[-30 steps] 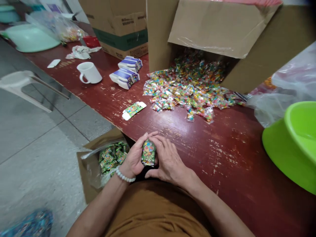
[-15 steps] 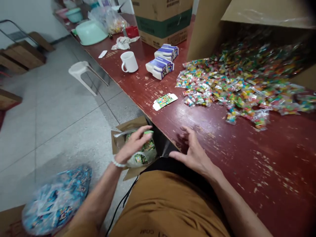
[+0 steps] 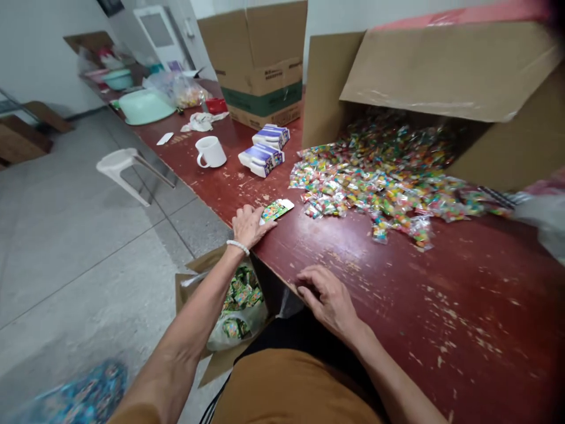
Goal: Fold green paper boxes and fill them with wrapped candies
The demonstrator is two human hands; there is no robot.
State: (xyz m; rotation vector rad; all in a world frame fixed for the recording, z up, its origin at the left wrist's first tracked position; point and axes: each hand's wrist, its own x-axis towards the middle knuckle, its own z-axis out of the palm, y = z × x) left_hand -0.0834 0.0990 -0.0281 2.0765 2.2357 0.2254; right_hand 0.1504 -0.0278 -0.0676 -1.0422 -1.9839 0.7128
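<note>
My left hand (image 3: 248,226), with a beaded bracelet at the wrist, is on the small green printed carton (image 3: 276,210) near the table's front edge; its fingers close over the carton's left end. To the right, my right hand (image 3: 325,293) rests at the table edge with its fingers curled and apart, holding nothing. Beyond the hands, a heap of small clear packets of colourful candy (image 3: 353,182) spills from a large cardboard box (image 3: 424,65) lying on its side. Below my left forearm, an open box on the floor holds green packets (image 3: 242,294) in a clear bag.
A white mug (image 3: 212,152) and purple-and-white flat cartons (image 3: 260,158) stand further back on the red table (image 3: 477,294). Behind them is a tall cardboard box (image 3: 260,65). A white stool (image 3: 121,162) and a bag of blue packets (image 3: 83,394) are on the floor.
My left hand has moved from above the floor box up to the green carton and taken hold of it. My right hand has come down to the table edge, its fingers more curled. The view has shifted.
</note>
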